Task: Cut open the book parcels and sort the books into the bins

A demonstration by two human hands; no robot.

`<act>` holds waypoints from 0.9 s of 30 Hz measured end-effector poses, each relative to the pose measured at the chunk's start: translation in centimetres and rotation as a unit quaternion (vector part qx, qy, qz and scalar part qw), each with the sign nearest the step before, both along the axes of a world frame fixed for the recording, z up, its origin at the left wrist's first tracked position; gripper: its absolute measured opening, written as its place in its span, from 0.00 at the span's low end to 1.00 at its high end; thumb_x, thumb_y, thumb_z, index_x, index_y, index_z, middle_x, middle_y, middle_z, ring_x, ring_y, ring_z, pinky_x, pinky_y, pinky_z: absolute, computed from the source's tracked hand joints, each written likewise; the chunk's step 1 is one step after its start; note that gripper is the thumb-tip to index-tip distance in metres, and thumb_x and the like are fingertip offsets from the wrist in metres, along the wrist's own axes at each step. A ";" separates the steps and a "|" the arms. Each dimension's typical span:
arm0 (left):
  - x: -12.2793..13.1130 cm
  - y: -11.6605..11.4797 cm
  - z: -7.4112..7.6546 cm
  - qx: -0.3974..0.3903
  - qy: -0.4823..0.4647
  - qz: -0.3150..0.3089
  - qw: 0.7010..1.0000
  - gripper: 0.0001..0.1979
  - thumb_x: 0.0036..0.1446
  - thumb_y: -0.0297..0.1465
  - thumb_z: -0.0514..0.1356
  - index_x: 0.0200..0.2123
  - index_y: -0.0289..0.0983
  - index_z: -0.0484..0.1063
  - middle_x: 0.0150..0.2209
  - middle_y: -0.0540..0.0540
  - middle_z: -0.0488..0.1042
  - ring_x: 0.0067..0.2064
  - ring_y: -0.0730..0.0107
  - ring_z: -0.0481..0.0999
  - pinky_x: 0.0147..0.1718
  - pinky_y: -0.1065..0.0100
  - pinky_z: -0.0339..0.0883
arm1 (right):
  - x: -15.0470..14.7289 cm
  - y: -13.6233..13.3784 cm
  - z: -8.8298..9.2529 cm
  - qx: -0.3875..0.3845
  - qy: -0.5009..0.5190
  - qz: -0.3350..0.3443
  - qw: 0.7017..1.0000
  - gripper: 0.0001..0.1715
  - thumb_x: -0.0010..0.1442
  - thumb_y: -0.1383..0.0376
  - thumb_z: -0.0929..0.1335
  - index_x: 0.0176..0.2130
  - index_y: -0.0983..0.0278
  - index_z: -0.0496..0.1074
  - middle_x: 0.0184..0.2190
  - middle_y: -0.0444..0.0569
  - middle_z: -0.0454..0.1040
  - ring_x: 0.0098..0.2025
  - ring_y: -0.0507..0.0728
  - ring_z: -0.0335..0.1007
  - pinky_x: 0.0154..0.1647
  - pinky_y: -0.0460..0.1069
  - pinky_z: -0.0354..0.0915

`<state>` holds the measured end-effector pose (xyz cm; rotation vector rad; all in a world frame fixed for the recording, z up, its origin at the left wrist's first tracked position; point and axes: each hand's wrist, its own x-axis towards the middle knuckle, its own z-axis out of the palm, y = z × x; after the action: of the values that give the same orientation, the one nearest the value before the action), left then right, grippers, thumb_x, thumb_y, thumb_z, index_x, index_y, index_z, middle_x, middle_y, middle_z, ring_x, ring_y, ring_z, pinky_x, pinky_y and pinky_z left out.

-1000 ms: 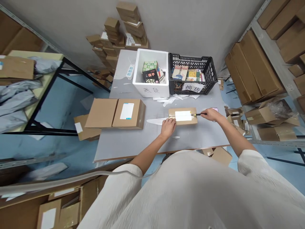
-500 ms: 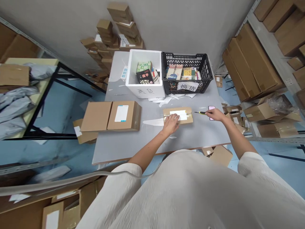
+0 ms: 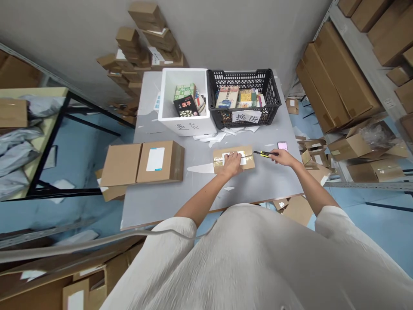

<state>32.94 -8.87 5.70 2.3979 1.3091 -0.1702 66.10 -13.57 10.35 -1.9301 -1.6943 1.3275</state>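
Observation:
A small taped cardboard box (image 3: 219,165) with a white label lies on the grey table. Over its label rests my left hand (image 3: 232,163), fingers laid out across the top face and pressing on it. In my right hand (image 3: 281,157) is a yellow-and-black utility knife (image 3: 265,153), pointing left. The knife's tip is at the box's right end; whether it touches the cardboard I cannot tell. Just beyond my right hand, a phone (image 3: 282,146) with a lit pink screen lies on the table.
Behind the box stand a white foam bin (image 3: 189,125) and a black plastic crate (image 3: 243,113), both holding books. A larger labelled carton (image 3: 161,161) sits at the table's left. Stacked cartons (image 3: 151,26) rise by the wall; shelves (image 3: 371,56) flank the right side.
My right hand has brought the utility knife leftward, up to the box's right end. My left hand has shifted slightly right over the label. The whole view has moved a little.

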 end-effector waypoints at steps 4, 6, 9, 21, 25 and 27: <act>0.3 -0.4 0.1 -0.003 0.033 0.009 0.999 0.35 0.57 0.37 0.79 0.62 0.41 0.69 0.66 0.32 0.72 0.69 0.38 0.69 0.67 0.45 0.61 | 0.5 0.5 -0.9 0.016 0.019 0.033 0.999 0.27 0.70 0.42 0.72 0.46 0.62 0.85 0.36 0.49 0.85 0.34 0.57 0.78 0.40 0.50 0.72; 0.5 -0.7 0.1 0.003 0.045 0.015 0.999 0.35 0.57 0.38 0.79 0.63 0.42 0.68 0.67 0.32 0.70 0.69 0.39 0.68 0.67 0.47 0.61 | 0.8 0.8 -1.2 0.034 0.012 0.054 0.998 0.27 0.68 0.43 0.72 0.44 0.62 0.87 0.34 0.48 0.85 0.36 0.59 0.78 0.40 0.51 0.71; 0.6 -0.9 0.1 0.010 0.050 0.013 0.999 0.37 0.58 0.38 0.79 0.64 0.42 0.67 0.67 0.34 0.70 0.69 0.42 0.68 0.68 0.49 0.60 | 1.1 1.4 -1.5 0.064 0.011 0.076 0.995 0.24 0.67 0.46 0.73 0.47 0.61 0.89 0.38 0.49 0.87 0.39 0.61 0.80 0.43 0.52 0.72; 0.4 -1.2 -0.1 0.023 0.038 0.006 0.999 0.36 0.57 0.35 0.79 0.64 0.41 0.68 0.65 0.33 0.72 0.67 0.40 0.70 0.69 0.46 0.59 | -0.1 4.6 -3.3 0.137 -0.141 0.193 0.961 0.22 0.77 0.53 0.68 0.58 0.58 0.87 0.52 0.57 0.88 0.52 0.68 0.82 0.53 0.55 0.71; 0.4 -1.1 -0.2 0.015 0.031 0.017 0.999 0.36 0.57 0.34 0.79 0.63 0.42 0.68 0.65 0.34 0.72 0.68 0.40 0.70 0.69 0.47 0.60 | 0.3 3.9 -4.5 0.089 -0.072 0.172 0.978 0.24 0.75 0.49 0.69 0.57 0.58 0.87 0.44 0.52 0.88 0.45 0.65 0.79 0.50 0.54 0.71; 0.4 -1.1 -0.3 0.012 0.030 0.024 0.999 0.36 0.56 0.34 0.79 0.63 0.42 0.67 0.65 0.34 0.72 0.69 0.39 0.69 0.69 0.46 0.60 | 0.6 3.2 -5.1 0.050 -0.032 0.159 0.985 0.26 0.74 0.48 0.68 0.55 0.60 0.87 0.41 0.51 0.86 0.42 0.63 0.77 0.47 0.53 0.70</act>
<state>33.37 -9.94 5.43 2.3961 1.4012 -0.2153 66.66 -10.38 5.27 -1.7147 -2.1275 1.2632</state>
